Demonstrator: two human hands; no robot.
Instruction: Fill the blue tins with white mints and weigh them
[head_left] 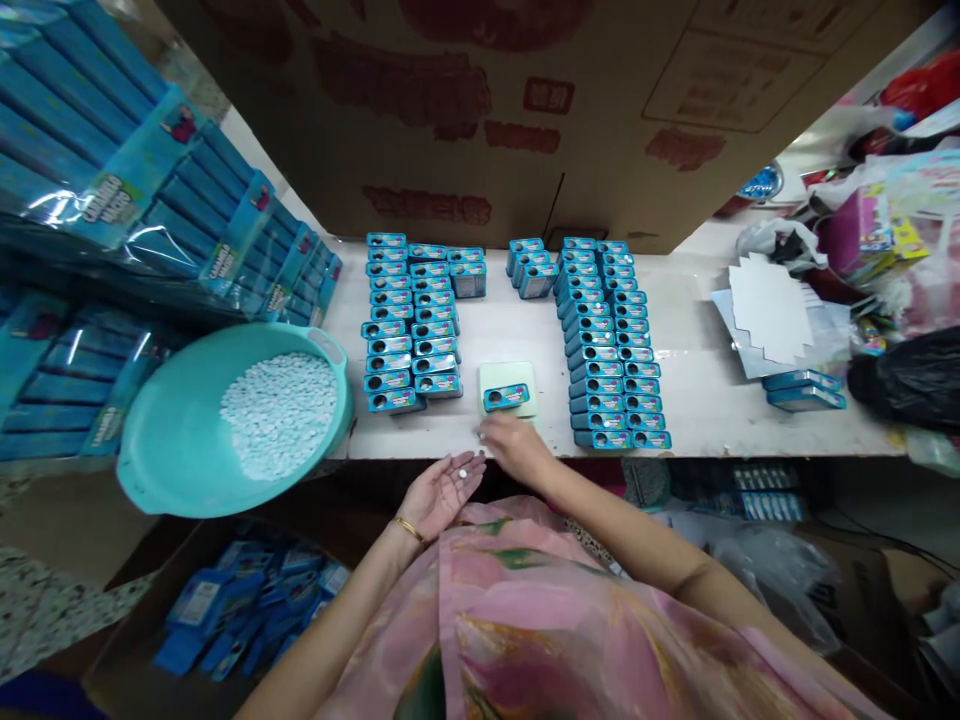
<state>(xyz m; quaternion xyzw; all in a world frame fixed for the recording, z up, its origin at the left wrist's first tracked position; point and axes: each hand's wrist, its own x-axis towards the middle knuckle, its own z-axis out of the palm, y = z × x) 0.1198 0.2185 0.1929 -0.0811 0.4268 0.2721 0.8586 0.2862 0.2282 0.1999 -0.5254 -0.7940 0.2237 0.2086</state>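
My left hand (439, 495) is palm up with its fingers stretched out, just off the front edge of the table. A small white tablet (463, 474) lies on its fingers. My right hand (517, 450) is closed in a pinch beside it, with what looks like another white tablet at the fingertips. Directly beyond the right hand, a small blue tin (506, 397) rests on a pale green square scale (517, 375). To the left, a turquoise basin (172, 430) holds a heap of white tablets (281, 415).
Blue tins stand in rows to the left (412, 330) and right (611, 350) of the scale. A large cardboard box (495, 120) closes off the back. Wrapped blue packs (112, 170) pile up at left. Cut card (772, 310) and bags lie at right.
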